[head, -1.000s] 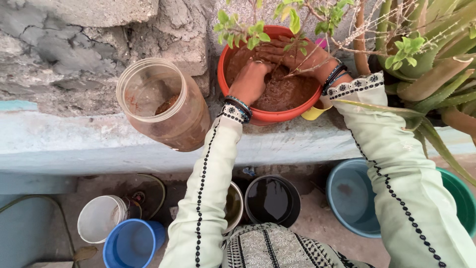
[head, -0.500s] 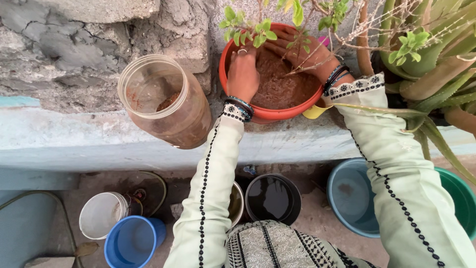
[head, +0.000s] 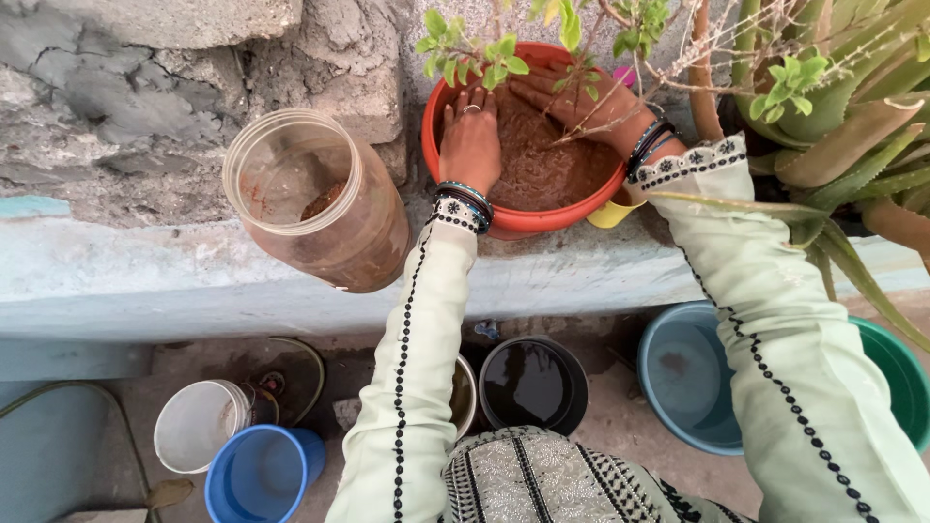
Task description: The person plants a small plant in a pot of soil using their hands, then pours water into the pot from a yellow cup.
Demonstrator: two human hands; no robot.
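An orange-red flower pot (head: pixel 542 222) full of brown soil (head: pixel 547 165) stands on a pale ledge (head: pixel 145 281). A small leafy plant (head: pixel 484 58) grows from the soil, its thin stem between my hands. My left hand (head: pixel 471 142) lies flat, palm down, on the soil at the pot's left side, fingers spread, a ring on one finger. My right hand (head: pixel 572 102) presses flat on the soil at the back right, partly hidden by twigs and leaves. Neither hand holds anything.
A clear plastic jar (head: pixel 315 203) with a little brown soil lies tilted on the ledge, left of the pot. An aloe plant (head: pixel 843 116) crowds the right. Below stand a white bucket (head: pixel 199 426), a blue bucket (head: pixel 257 475), a black container (head: pixel 533 385) and a blue-green tub (head: pixel 693 383).
My left hand has gone from digging near the stem to lying flat on the soil at the pot's left side. My right hand has shifted slightly towards the back of the pot.
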